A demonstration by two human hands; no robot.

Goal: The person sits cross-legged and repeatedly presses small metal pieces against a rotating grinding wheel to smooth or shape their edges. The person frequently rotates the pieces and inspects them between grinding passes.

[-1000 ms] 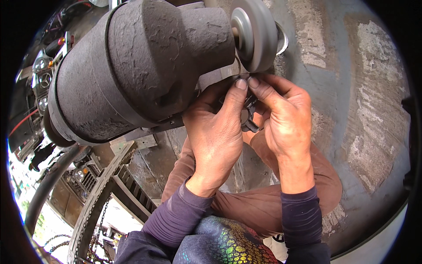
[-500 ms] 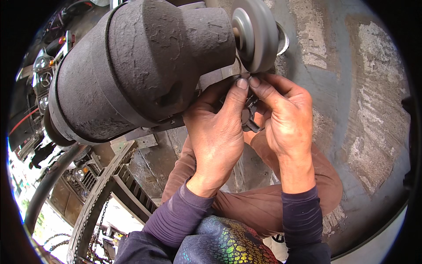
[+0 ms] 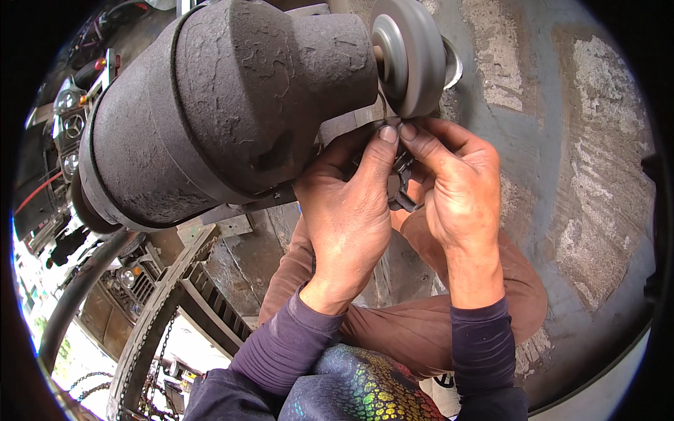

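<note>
A bench grinder [image 3: 232, 105] with a rough dark grey housing fills the upper left. Its grey grinding wheel [image 3: 419, 63] is smooth and blurred, as if spinning. Just below the wheel's lower edge, my left hand [image 3: 351, 210] and my right hand [image 3: 460, 182] come together, thumb tips almost touching. Both hands are closed on a small dark metal part [image 3: 401, 186] with stubby prongs round a greyish middle. Much of that part is hidden by my fingers, and so is the spot where it meets the wheel.
A pale curved guard [image 3: 453, 63] stands right of the wheel. At lower left are a curved metal beam [image 3: 151, 330] and a hanging chain [image 3: 158, 354]. My bent leg [image 3: 414, 330] lies under my hands, above a stained, patchy floor [image 3: 590, 175].
Almost nothing differs. Both hands keep the same hold and place below the wheel, with only a tiny shift of the whole picture.
</note>
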